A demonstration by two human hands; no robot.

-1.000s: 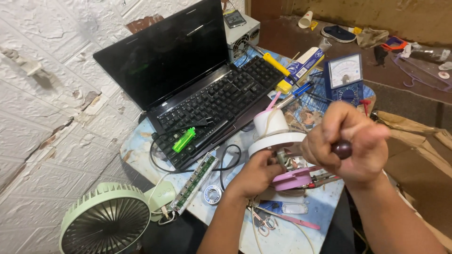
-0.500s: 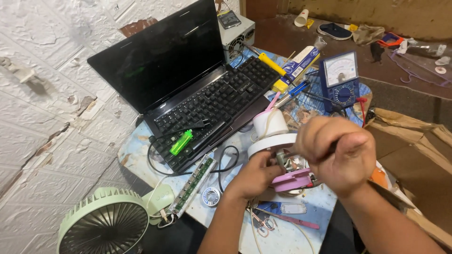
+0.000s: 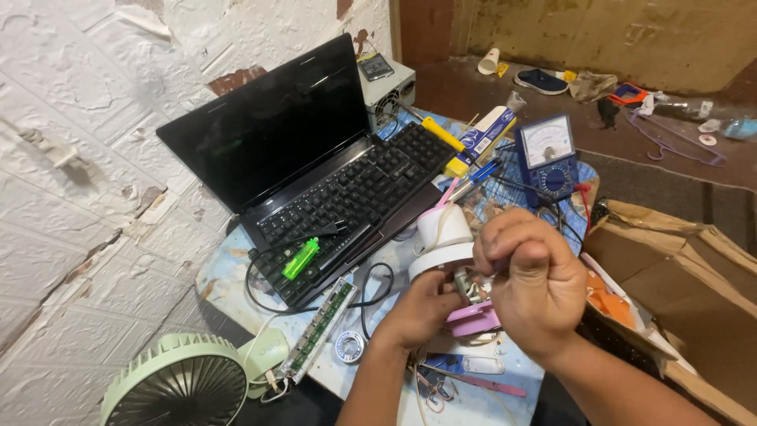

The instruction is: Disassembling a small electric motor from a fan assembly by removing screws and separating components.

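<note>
Left hand point(image 3: 422, 309) steadies small pink-and-white device point(image 3: 465, 304) at desk point(image 3: 229, 272) front edge, fingers wrapped round its white part. Right hand point(image 3: 536, 288) above it — fingers clenched round tool handle, tip hidden. Step, as I judge: working into device's opened middle. Next move calls for steady left grip, small careful turns. Laptop point(image 3: 315, 170), blue meter point(image 3: 546, 154), green fan point(image 3: 177, 386) lie around.

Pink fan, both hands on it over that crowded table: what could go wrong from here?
1. The right hand covers the pink fan, so the work point is hidden from the head view; a slip could go unseen.
2. Loose wires run by the white part; a tug could snag them.
3. The meter and its leads sit close behind; an elbow or pull could drag them.
</note>
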